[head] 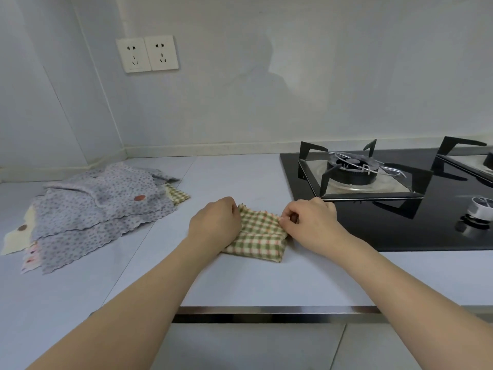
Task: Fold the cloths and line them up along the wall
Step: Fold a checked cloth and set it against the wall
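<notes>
A green and cream checked cloth (260,236) lies partly folded on the pale countertop (240,279), just left of the stove. My left hand (215,220) grips its left side, fingers curled over the far left corner. My right hand (309,218) pinches its right edge between thumb and fingers. A loose pile of grey dotted cloths (101,209) lies spread at the left near the corner, with another checked cloth (179,194) peeking out from under it and a cream cloth (18,236) at its left edge.
A black glass gas stove (386,198) with raised pan supports fills the right side, its edge touching distance from my right hand. A knob (480,206) sits at far right. The wall (266,102) carries two sockets (147,53). The counter's metal front edge (266,309) runs below.
</notes>
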{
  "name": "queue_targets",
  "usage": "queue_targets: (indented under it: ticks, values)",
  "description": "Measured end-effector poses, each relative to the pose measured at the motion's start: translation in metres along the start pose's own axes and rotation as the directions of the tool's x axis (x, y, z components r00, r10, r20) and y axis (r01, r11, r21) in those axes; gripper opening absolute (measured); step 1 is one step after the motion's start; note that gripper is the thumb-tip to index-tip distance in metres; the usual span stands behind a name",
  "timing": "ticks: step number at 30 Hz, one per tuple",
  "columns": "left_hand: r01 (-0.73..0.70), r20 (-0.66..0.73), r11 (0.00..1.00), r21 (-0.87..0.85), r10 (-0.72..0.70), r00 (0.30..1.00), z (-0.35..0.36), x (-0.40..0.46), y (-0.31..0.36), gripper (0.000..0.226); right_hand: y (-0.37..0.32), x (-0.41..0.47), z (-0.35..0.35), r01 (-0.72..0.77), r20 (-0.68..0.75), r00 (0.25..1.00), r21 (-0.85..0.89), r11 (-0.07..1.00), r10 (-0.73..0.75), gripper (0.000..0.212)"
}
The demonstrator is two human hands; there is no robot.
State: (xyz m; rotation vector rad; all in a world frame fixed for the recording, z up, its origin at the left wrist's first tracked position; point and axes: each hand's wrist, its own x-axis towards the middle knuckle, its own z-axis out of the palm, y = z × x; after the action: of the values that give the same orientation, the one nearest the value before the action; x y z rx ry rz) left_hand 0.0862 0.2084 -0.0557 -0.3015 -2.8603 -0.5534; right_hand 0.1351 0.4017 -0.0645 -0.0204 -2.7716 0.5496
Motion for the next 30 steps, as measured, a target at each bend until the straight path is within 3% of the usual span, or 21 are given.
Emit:
queue_targets:
  ticks: [3,6,9,13,16,21,30]
  values:
    - [-0.030,-0.042,0.999,0.034,0.032,0.999,-0.010,-0.009,0.001,0.022,0.000,0.003,0.000,-0.052,0.026,0.998,-0.029,0.998,0.053,0.016]
    - [-0.212,-0.210,0.977,-0.026,0.202,0.957,-0.021,-0.033,0.004,0.024,0.001,0.007,-0.007,-0.097,0.114,0.989,0.019,0.995,0.094,0.019]
    - [-0.319,-0.082,0.939,-0.126,0.310,0.947,-0.026,-0.058,0.013,0.010,0.001,0.005,-0.017,-0.125,0.182,0.975,-0.001,0.992,0.124,0.022]
    - [-0.270,-0.015,0.958,0.098,0.272,0.962,-0.015,-0.073,0.030,0.043,-0.003,-0.012,-0.012,-0.113,0.112,0.987,0.003,0.994,0.112,0.034]
    - [-0.238,0.011,0.947,0.217,0.241,0.970,-0.010,-0.083,0.040,0.059,-0.007,-0.030,-0.006,-0.068,-0.014,0.998,-0.034,0.997,0.068,0.027]
    - [-0.245,0.006,0.887,0.392,0.264,0.965,-0.014,-0.097,0.040,0.036,-0.009,-0.048,0.004,-0.034,-0.085,0.996,-0.076,0.996,0.027,0.026]
    - [-0.110,0.045,0.944,0.311,0.101,0.994,-0.008,-0.099,0.055,0.034,-0.005,-0.047,0.009,-0.079,-0.130,0.988,-0.001,0.997,0.079,0.032]
